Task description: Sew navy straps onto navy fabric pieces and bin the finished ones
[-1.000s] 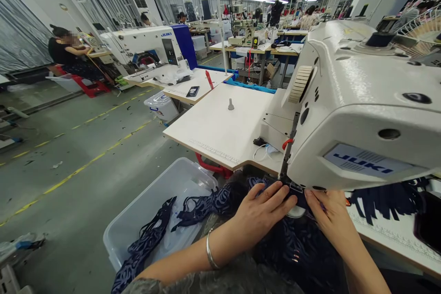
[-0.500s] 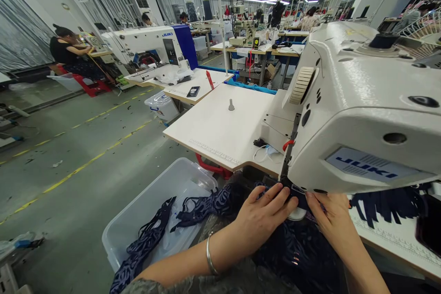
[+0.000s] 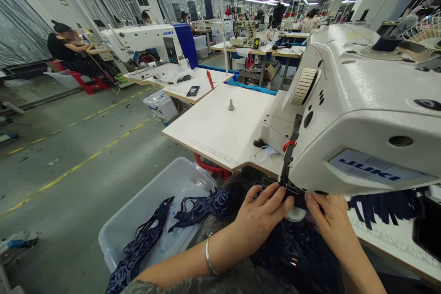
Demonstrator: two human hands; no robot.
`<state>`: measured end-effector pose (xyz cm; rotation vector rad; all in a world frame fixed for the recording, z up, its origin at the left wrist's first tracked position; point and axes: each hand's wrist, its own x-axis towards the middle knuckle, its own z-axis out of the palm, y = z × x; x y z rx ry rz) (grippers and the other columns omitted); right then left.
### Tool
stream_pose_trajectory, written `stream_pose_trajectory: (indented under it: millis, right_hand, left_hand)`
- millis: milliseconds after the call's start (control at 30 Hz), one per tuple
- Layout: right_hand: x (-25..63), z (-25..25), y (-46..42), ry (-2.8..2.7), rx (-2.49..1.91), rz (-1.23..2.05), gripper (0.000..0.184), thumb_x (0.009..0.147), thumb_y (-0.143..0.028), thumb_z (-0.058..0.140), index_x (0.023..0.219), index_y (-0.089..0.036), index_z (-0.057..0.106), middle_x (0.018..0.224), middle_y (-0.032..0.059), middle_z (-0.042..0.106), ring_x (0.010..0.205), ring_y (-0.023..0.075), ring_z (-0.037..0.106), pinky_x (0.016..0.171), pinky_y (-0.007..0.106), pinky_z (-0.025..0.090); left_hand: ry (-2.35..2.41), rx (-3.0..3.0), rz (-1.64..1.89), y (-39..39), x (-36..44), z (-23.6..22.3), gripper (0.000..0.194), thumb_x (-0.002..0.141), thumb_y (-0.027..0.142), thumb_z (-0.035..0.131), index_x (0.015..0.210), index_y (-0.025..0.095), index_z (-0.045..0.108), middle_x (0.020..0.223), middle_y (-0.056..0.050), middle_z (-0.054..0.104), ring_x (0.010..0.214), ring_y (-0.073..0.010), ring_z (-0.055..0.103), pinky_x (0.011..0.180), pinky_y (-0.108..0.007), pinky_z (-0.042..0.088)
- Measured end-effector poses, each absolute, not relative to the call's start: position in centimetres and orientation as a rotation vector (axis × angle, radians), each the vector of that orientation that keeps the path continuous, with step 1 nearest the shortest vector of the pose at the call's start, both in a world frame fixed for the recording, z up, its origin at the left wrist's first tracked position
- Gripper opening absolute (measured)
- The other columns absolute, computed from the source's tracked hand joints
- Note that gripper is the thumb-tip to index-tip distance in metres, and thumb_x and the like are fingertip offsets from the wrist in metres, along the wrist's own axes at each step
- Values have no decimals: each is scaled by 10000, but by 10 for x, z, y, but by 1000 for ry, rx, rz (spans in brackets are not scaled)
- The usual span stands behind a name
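Observation:
My left hand lies on dark navy patterned fabric, its fingers stretched towards the needle area under the white JUKI sewing machine. My right hand rests on the same fabric just right of the needle, fingers flat and pressing the cloth down. The fabric spills over my lap. A silver bangle sits on my left wrist. The presser foot is hidden between my fingertips and the machine head.
A clear plastic bin at my lower left holds strips of the same patterned fabric. A white table extension with a grey thread stand lies behind. Other sewing stations and seated people fill the hall to the left and back.
Both hands stay on the fabric at the needle with only slight shifts; the view has tilted a little.

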<state>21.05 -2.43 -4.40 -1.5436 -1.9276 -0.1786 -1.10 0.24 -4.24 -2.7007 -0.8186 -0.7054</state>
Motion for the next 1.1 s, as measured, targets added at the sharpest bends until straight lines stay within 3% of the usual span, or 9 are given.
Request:
stream_pose_trajectory:
  millis: [133, 267, 400, 533, 667, 933, 1100]
  right_hand:
    - [208, -43, -24, -1894, -1507, -133, 277, 961, -301, 443, 787, -195, 630, 848, 89, 587, 889, 281, 541, 764, 425, 405]
    - [205, -46, -27, -1743, -1582, 26, 248, 952, -366, 448, 1018, -195, 614, 1009, 110, 581, 1062, 304, 521, 880, 466, 413]
    - [200, -50, -33, -1499, -1685, 347, 281, 942, -422, 484, 1137, -224, 518, 1020, 84, 613, 980, 245, 582, 820, 384, 462]
    - [196, -46, -39, -1419, -1696, 531, 235, 951, -442, 473, 1047, -231, 512, 888, 43, 630, 884, 211, 613, 750, 324, 480]
    - [196, -40, -40, -1411, -1694, 575, 219, 944, -436, 493, 1011, -231, 532, 897, 45, 642, 857, 203, 625, 689, 295, 495]
    - [192, -32, -48, -1373, -1718, 626, 270, 919, -499, 503, 951, -234, 546, 841, 27, 659, 794, 189, 646, 697, 276, 519]
    - [195, -23, -89, -1815, -1517, 725, 217, 854, -481, 607, 760, -289, 643, 724, -14, 661, 682, 185, 632, 605, 259, 518]
  left_hand:
    - [-834, -2716, -731, 2, -12, -42, 370, 1006, 179, 404, 1357, 247, 498, 1398, -10, 518, 1377, -162, 334, 1057, -333, 261]
    - [-843, -2763, -724, 2, -13, -38, 382, 995, 169, 410, 1364, 226, 491, 1388, -22, 522, 1366, -169, 348, 1048, -340, 269]
    - [-819, -2791, -708, 1, -13, -34, 383, 1002, 181, 390, 1373, 218, 480, 1394, -26, 518, 1362, -178, 349, 1043, -344, 271]
    - [-814, -2808, -694, -1, -12, -32, 389, 1009, 184, 375, 1387, 215, 463, 1394, -24, 516, 1359, -180, 344, 1051, -338, 263]
    - [-786, -2801, -637, -2, -10, -32, 402, 1003, 188, 381, 1399, 206, 444, 1391, -43, 510, 1362, -193, 343, 1056, -351, 275]
    - [-722, -2916, -712, -9, -13, -28, 411, 963, 162, 415, 1372, 176, 452, 1316, -84, 556, 1309, -198, 420, 1059, -355, 329]
    - [-465, -3398, -1057, -20, -22, -23, 517, 909, 437, 540, 1278, 85, 454, 1217, -150, 596, 1219, -177, 513, 1042, -275, 397]
